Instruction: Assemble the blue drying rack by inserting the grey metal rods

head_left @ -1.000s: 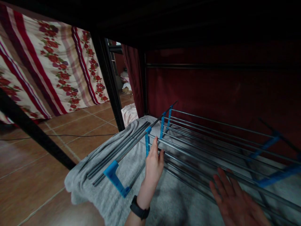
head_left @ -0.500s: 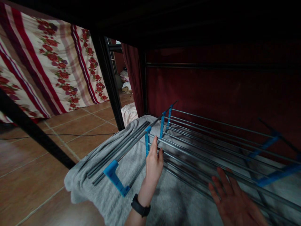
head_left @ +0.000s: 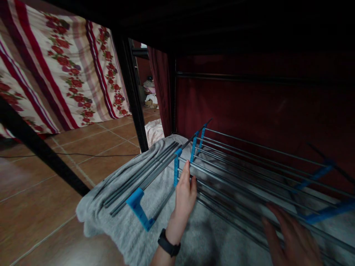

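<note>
A rack of grey metal tubes (head_left: pixel 238 184) joined by blue plastic brackets lies on a grey blanket. My left hand (head_left: pixel 185 194), with a black band on its wrist, has its fingers stretched out against the tube ends, beside a blue bracket (head_left: pixel 176 168). It is open, and its far side is hidden. Lower right, my right hand (head_left: pixel 296 240) is open over the tubes near the rack's other end, its fingers smeared by motion. I cannot tell whether it touches them. A blue corner piece (head_left: pixel 139 208) joins rods at the rack's left end.
Several loose grey tubes (head_left: pixel 141 175) lie along the left of the blanket (head_left: pixel 95 207). Black bed-frame posts (head_left: pixel 133 96) and a dark red wall (head_left: pixel 249 107) surround the space. A cable (head_left: pixel 97 154) crosses the tiled floor. A floral cloth (head_left: pixel 63 70) hangs at the left.
My right hand has moved right and turned from palm showing to reaching over the tubes. My left hand stays beside the same bracket. The view has shifted slightly.
</note>
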`<state>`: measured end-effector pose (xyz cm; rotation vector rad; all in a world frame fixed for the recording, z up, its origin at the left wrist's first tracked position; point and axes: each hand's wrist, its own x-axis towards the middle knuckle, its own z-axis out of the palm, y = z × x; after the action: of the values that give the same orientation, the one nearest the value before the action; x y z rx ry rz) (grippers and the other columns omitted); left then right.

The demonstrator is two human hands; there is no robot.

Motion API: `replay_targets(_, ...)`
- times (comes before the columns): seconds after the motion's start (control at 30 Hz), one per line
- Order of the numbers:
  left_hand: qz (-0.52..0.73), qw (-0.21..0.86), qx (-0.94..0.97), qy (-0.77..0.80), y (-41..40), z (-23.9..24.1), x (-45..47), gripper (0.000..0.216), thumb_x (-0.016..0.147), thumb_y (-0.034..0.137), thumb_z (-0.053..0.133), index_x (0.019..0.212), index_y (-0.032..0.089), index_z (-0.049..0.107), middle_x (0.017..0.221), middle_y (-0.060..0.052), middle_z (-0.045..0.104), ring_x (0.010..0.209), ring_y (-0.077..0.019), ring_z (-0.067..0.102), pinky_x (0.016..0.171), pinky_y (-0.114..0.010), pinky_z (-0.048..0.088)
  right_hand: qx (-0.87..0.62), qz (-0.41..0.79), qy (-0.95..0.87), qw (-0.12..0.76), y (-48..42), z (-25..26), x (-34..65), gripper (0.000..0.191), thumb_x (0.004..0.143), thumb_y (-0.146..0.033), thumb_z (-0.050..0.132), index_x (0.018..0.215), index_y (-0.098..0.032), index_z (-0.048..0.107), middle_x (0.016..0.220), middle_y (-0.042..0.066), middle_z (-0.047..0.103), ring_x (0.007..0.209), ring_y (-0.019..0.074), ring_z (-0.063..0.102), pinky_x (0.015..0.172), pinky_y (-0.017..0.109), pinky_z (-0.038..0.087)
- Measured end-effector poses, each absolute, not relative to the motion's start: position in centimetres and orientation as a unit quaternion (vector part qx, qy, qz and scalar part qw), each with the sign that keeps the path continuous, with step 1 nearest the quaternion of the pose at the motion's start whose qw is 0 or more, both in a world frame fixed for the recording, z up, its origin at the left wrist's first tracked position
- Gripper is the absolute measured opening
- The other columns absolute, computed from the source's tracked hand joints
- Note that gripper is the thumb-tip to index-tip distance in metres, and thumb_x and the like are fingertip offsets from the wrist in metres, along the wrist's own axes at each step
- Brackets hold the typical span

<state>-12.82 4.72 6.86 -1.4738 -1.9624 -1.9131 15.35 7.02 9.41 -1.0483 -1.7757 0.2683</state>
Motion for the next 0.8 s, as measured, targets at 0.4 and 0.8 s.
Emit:
replay_targets(0.4,-0.704,0.035,-0.322,-0.632,4.4,7.0,-14.0,0.046,0.096,0.030,0.054,0.141,0.022,0.050,0.133,-0.013,0.063,0.123,-0.0257,0.060,0.107,-0.044,0.047,-0.317,-0.146,-0.884,0.312,12.7,8.6,15.9,0.039,0.096,-0.037,0.047,0.128,-0.024,0.064,0.105,0.009,0.071,0.086,0.0237,0.059,0.087,0.042,0.038)
replay_targets(0.8,-0.738,-0.116,-0.285,-0.601,6.5,5.2,-17.4,0.056,0.086,0.028,0.064,0.140,0.020,0.054,0.152,-0.010,0.051,0.146,-0.0277,0.039,0.124,-0.046,0.024,-0.262,-0.297,-0.879,0.265,13.3,10.0,15.5,0.034,0.096,-0.030,0.054,0.129,-0.021,0.060,0.091,0.004,0.067,0.079,0.0177,0.061,0.077,0.034,0.044)
